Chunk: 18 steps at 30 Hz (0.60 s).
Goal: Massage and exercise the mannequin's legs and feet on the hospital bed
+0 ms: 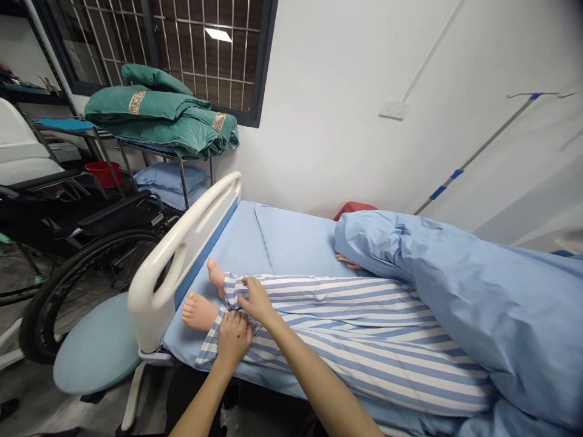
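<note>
Left hand [233, 337] on lower cuff of striped patient trousers [214, 343], fingers curled over cloth, just beside manikin foot [198, 311]. Right hand [257, 301] pinching upper cuff [234, 290], fingers closed on it, near second foot [215, 277]. Blue-sheeted bed [291, 240] beneath, white footboard [180, 227] just beyond.

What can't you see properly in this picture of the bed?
All from the head view:
Whatever lies under the blue blanket: the blanket hides it.
The red object behind the bed: the blanket hides most of it.
Part of the trouser cuff: the left hand covers it.
The wheelchair: the left edge cuts it off.
</note>
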Motion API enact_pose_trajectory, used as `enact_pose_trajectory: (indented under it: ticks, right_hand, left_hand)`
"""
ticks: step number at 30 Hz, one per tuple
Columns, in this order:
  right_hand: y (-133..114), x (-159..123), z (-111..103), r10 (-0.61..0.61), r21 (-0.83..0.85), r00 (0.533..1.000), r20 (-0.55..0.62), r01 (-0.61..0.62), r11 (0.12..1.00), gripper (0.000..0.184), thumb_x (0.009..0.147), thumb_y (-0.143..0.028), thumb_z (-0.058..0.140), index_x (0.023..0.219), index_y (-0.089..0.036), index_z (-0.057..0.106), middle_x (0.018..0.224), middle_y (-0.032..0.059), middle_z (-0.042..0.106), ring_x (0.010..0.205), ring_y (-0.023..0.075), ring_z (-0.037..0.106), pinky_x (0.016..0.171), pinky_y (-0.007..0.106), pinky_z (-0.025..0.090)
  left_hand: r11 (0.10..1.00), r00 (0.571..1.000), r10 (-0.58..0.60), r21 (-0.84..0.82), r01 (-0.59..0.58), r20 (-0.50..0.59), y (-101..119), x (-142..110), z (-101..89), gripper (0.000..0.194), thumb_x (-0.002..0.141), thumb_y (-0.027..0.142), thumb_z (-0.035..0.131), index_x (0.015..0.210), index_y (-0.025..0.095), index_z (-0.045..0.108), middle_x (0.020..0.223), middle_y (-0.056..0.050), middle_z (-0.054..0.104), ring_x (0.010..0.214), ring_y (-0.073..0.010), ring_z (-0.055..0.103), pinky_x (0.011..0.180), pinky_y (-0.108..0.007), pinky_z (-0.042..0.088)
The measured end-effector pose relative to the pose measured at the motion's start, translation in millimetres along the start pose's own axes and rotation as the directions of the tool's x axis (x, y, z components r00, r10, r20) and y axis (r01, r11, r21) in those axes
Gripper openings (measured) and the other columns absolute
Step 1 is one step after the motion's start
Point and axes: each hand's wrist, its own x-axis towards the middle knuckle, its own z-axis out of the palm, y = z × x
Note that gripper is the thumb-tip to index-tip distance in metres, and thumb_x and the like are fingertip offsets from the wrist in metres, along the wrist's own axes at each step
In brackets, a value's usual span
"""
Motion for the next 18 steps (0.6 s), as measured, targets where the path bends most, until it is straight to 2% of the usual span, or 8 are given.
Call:
enact_pose_trajectory:
  ticks: [4, 7, 10, 12, 15, 16, 18]
  right_hand:
    - [-24.6, 50.7, 25.2, -0.021, 0.041, 0.999, 0.033, 0.019, 0.999, 0.058, 0.068, -0.022, 0.056, 0.124, -0.015, 0.041, 0.121, 0.0124, 0.050, 0.114, 0.0227, 0.045, 0.096, 0.037, 0.036]
    - [-36.7, 74.0, 43.1, -0.022, 0.097, 0.995, 0.098, 0.012, 0.995, 0.069, 0.064, -0.022, 0.061, 0.128, -0.016, 0.036, 0.127, 0.0130, 0.047, 0.117, 0.0232, 0.045, 0.096, 0.036, 0.037]
    - [-35.8, 81.8, 55.3, 0.030, 0.112, 0.980, 0.196, -0.052, 0.992, 0.071, 0.060, -0.026, 0.067, 0.124, -0.019, 0.039, 0.121, 0.0086, 0.053, 0.108, 0.0221, 0.052, 0.088, 0.032, 0.042]
    - [-29.5, 82.4, 58.4, 0.139, 0.030, 0.944, 0.300, -0.155, 0.988, 0.068, 0.058, -0.029, 0.070, 0.119, -0.020, 0.043, 0.109, 0.0053, 0.060, 0.098, 0.0222, 0.058, 0.080, 0.031, 0.044]
    - [-19.9, 83.4, 56.1, 0.285, -0.161, 0.862, 0.420, -0.238, 0.958, 0.064, 0.054, -0.035, 0.074, 0.111, -0.020, 0.048, 0.097, 0.0047, 0.065, 0.091, 0.0246, 0.062, 0.073, 0.031, 0.044]
    - [-18.0, 84.2, 54.2, 0.310, -0.208, 0.842, 0.441, -0.240, 0.948, 0.065, 0.052, -0.036, 0.075, 0.110, -0.019, 0.049, 0.097, 0.0055, 0.065, 0.092, 0.0255, 0.062, 0.072, 0.031, 0.044]
    - [-16.3, 86.1, 49.6, 0.343, -0.264, 0.816, 0.466, -0.242, 0.934, 0.068, 0.051, -0.034, 0.077, 0.111, -0.019, 0.049, 0.099, 0.0076, 0.065, 0.096, 0.0263, 0.061, 0.072, 0.030, 0.043]
  left_hand:
    - [0.999, 1.000, -0.022, -0.040, 0.023, 0.012, -0.8, -0.5, -0.9, 0.015, 0.078, 0.013, 0.045, 0.079, 0.016, 0.060, 0.075, -0.006, 0.059, 0.079, -0.0216, 0.053, 0.075, -0.037, 0.041]
    - [0.993, 0.998, -0.038, -0.111, 0.043, 0.052, -1.8, -2.8, -1.9, 0.013, 0.077, 0.014, 0.047, 0.079, 0.017, 0.060, 0.078, -0.007, 0.060, 0.080, -0.0230, 0.054, 0.074, -0.039, 0.043]
    - [0.977, 0.996, -0.083, -0.193, 0.088, 0.034, -2.0, -4.7, -2.3, 0.018, 0.076, 0.016, 0.049, 0.090, 0.019, 0.061, 0.090, -0.009, 0.062, 0.090, -0.0271, 0.055, 0.078, -0.043, 0.044]
    - [0.951, 0.984, -0.178, -0.260, 0.169, -0.010, -1.4, -2.6, -3.7, 0.028, 0.078, 0.020, 0.049, 0.104, 0.018, 0.057, 0.108, -0.013, 0.058, 0.105, -0.0303, 0.051, 0.087, -0.047, 0.043]
    - [0.830, 0.914, -0.404, -0.433, 0.351, -0.034, -0.7, 9.3, -6.9, 0.034, 0.078, 0.021, 0.047, 0.111, 0.016, 0.051, 0.120, -0.015, 0.051, 0.117, -0.0292, 0.045, 0.098, -0.050, 0.036]
    - [0.754, 0.871, -0.492, -0.506, 0.418, -0.013, -0.9, 15.4, -7.3, 0.033, 0.077, 0.020, 0.047, 0.109, 0.017, 0.051, 0.118, -0.014, 0.052, 0.117, -0.0274, 0.046, 0.099, -0.049, 0.036]
    - [0.537, 0.747, -0.660, -0.646, 0.543, 0.079, -1.8, 29.2, -6.1, 0.033, 0.075, 0.019, 0.048, 0.108, 0.018, 0.050, 0.115, -0.012, 0.054, 0.115, -0.0240, 0.049, 0.100, -0.044, 0.037]
